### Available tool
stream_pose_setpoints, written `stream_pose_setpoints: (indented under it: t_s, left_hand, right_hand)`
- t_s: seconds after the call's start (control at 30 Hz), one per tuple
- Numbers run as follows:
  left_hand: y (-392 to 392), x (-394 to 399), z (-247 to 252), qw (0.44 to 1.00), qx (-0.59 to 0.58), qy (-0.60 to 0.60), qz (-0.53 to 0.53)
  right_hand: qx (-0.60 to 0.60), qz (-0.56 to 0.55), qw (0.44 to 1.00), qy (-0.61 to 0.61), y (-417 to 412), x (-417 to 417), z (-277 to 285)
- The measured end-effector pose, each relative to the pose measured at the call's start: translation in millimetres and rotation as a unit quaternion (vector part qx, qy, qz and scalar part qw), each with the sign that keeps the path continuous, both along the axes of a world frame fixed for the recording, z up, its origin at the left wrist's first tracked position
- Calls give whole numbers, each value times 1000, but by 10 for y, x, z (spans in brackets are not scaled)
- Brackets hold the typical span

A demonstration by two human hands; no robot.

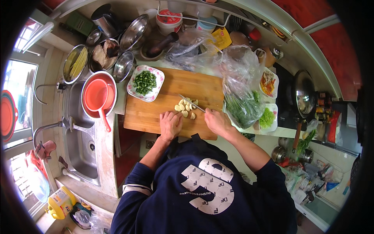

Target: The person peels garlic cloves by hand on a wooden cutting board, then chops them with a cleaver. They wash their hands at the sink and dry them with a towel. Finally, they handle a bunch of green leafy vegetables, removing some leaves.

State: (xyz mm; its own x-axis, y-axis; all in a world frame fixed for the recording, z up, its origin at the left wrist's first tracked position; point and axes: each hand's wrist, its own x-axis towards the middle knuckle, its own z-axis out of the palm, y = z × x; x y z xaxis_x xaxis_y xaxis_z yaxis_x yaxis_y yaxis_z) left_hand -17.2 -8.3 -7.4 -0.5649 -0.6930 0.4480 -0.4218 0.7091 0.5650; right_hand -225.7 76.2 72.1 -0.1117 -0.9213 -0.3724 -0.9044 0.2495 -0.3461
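Observation:
A knife (191,103) is gripped in my right hand (217,121), its blade reaching up and left across the wooden cutting board (146,114). Peeled garlic cloves (182,107) lie in a loose group around the blade. One clove (192,116) sits a little apart, nearer to me. My left hand (171,124) rests on the board just left of the garlic, fingers curled, fingertips close to the nearest cloves. Whether it pinches a clove is hard to see. At the board's upper left stands a floral square dish (159,77) of chopped green vegetable (144,82).
Left of the board, a red dipper (98,93) sits in a metal basin beside the sink (81,155). Bagged leafy greens (244,108) crowd the right side, near two plates of cut food (267,118). Behind are a mortar (150,52) and metal bowls (124,65). A lidded pan (304,93) stands farther right.

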Motion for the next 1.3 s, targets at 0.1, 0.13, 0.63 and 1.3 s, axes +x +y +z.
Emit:
stream_pose_setpoints:
  t_s: [0.1,0.13,0.63,1.3]
  left_hand:
    - [-90,-62,-1,999,27,16,38]
    - [-130,-92,14,998,40,15,48]
    - [-408,-737,233,982,110,139,67]
    - [-337,-621,480,952,191,221,96]
  right_hand:
    - [26,-5,1000,-8,-52,-12,-67]
    - [33,-5,999,-9,-77,-18,-90]
    - [-8,-126,972,-198,-97,-150,89]
    - [-5,-233,918,-320,-44,-103,96]
